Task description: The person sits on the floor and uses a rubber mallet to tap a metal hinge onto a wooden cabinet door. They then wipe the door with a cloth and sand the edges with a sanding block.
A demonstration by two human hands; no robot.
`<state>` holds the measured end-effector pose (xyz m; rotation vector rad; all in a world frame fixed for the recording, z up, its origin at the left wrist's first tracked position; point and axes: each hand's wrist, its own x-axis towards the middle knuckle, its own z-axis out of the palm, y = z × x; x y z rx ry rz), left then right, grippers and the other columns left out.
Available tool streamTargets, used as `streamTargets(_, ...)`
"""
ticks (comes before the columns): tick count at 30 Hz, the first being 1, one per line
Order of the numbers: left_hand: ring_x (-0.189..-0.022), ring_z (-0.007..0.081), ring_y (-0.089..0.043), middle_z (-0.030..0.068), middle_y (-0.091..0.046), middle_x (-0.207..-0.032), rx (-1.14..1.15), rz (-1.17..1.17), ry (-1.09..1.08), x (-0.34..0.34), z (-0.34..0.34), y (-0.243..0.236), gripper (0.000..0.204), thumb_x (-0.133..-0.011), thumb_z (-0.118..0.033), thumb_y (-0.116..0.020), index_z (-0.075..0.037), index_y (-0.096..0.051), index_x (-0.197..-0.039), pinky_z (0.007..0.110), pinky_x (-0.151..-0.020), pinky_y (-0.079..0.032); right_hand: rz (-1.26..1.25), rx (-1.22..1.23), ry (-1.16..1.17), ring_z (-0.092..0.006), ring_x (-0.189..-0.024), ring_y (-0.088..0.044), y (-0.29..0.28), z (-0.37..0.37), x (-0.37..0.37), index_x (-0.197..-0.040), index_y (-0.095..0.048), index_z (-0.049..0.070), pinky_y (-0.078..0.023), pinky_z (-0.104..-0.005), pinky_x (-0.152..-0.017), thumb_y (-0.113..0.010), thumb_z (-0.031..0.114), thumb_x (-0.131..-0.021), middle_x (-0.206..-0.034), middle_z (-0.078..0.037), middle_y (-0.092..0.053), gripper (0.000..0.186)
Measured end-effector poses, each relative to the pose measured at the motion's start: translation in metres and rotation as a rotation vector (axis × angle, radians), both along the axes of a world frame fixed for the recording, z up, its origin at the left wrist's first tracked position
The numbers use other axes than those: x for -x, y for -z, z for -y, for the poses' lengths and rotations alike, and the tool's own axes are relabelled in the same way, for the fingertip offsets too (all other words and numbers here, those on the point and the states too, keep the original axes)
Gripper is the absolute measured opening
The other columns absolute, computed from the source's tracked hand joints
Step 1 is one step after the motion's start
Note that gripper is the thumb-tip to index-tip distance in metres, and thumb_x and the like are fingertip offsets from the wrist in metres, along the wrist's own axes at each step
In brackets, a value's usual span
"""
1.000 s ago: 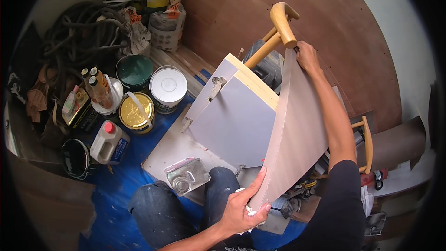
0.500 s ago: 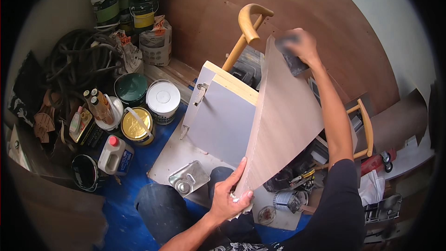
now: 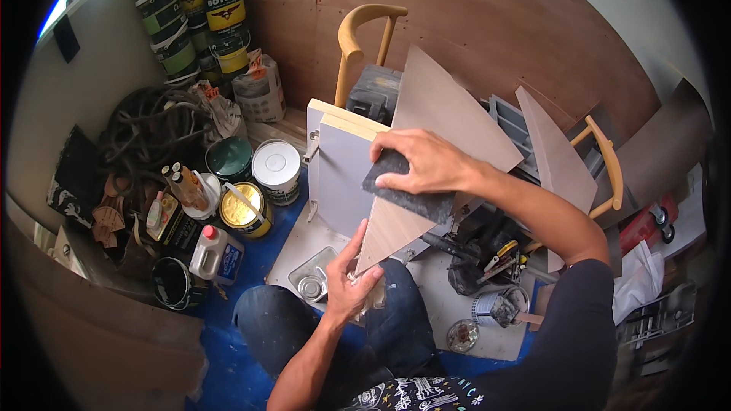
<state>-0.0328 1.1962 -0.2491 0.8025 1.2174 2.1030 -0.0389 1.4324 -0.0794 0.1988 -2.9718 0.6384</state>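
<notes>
A thin, pointed wooden panel [image 3: 438,110] with pale brown grain slants up from my lap. My left hand [image 3: 349,281] grips its narrow near tip, thumb on one side and fingers on the other; something whitish and crumpled shows below the fingers. Over the panel's lower part, my right hand [image 3: 430,161] is closed on a dark grey piece of sandpaper [image 3: 415,202], laid flat against the face. Whether a block backs it I cannot tell. Behind the panel stand grey boards [image 3: 343,175] with pale wood edges and metal hinges.
Paint pails [image 3: 276,167] and a white jug [image 3: 216,255] stand at left on blue sheeting [image 3: 221,339]. A wooden chair [image 3: 350,38] is beyond the boards. At right are a tin with a brush [image 3: 499,308], a glass jar [image 3: 462,335] and another pointed panel [image 3: 560,152].
My right hand has brought the sandpaper down the panel, from its far upper edge to near my left hand. The panel has tilted, and the head view has shifted.
</notes>
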Motion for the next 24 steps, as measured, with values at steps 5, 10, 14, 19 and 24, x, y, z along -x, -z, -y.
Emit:
streamTargets(5,-0.122,0.0192,-0.062,0.0161,-0.065,-0.136,0.077,-0.146,-0.206,-0.001,0.002,0.003,0.07,-0.09,-0.004,-0.072,0.003,-0.045,-0.153,0.033,-0.107,-0.045,-0.021,0.013,0.29,-0.0325,-0.102,-0.069,-0.025,-0.036,-0.02,-0.112,-0.065,0.006,-0.053,-0.042,-0.09,-0.081,0.031,-0.081,-0.104,-0.016,-0.072,0.042)
streamTargets(10,-0.114,0.0179,-0.065,0.0162,-0.07,-0.126,0.204,-0.196,-0.199,-0.005,-0.002,0.021,0.063,-0.092,-0.013,-0.075,0.004,-0.051,-0.148,0.033,-0.101,-0.049,-0.055,-0.212,0.821,-0.0333,-0.117,-0.064,-0.013,-0.2,-0.106,-0.113,-0.067,0.008,-0.051,-0.0438,-0.098,-0.085,0.043,-0.076,-0.123,-0.018,-0.068,0.055)
streamTargets(14,-0.111,0.0173,-0.065,0.0152,-0.07,-0.128,0.183,-0.238,-0.268,-0.004,-0.004,0.025,0.063,-0.093,-0.018,-0.078,0.006,-0.053,-0.146,0.033,-0.1,-0.049,-0.055,-0.239,0.828,-0.0341,-0.12,-0.061,0.004,-0.21,-0.151,-0.115,-0.066,0.008,-0.048,-0.0442,-0.102,-0.085,0.044,-0.075,-0.124,-0.019,-0.066,0.057)
streamTargets(19,-0.099,0.0156,-0.068,0.0112,-0.072,-0.116,0.161,-0.227,-0.3,-0.007,-0.004,0.022,0.061,-0.092,-0.014,-0.08,0.007,-0.055,-0.143,0.031,-0.089,-0.056,-0.055,-0.181,0.887,-0.0351,-0.118,-0.062,0.008,-0.212,-0.168,-0.115,-0.064,0.007,-0.049,-0.0442,-0.1,-0.085,0.045,-0.075,-0.121,-0.02,-0.066,0.058)
streamTargets(24,-0.089,0.017,-0.07,0.0121,-0.074,-0.106,0.145,-0.232,-0.305,-0.012,-0.006,0.015,0.058,-0.095,-0.014,-0.077,0.007,-0.054,-0.143,0.032,-0.08,-0.059,-0.107,-0.209,0.847,-0.0343,-0.11,-0.064,0.021,-0.179,-0.145,-0.115,-0.064,0.007,-0.051,-0.043,-0.095,-0.083,0.045,-0.078,-0.118,-0.019,-0.067,0.056)
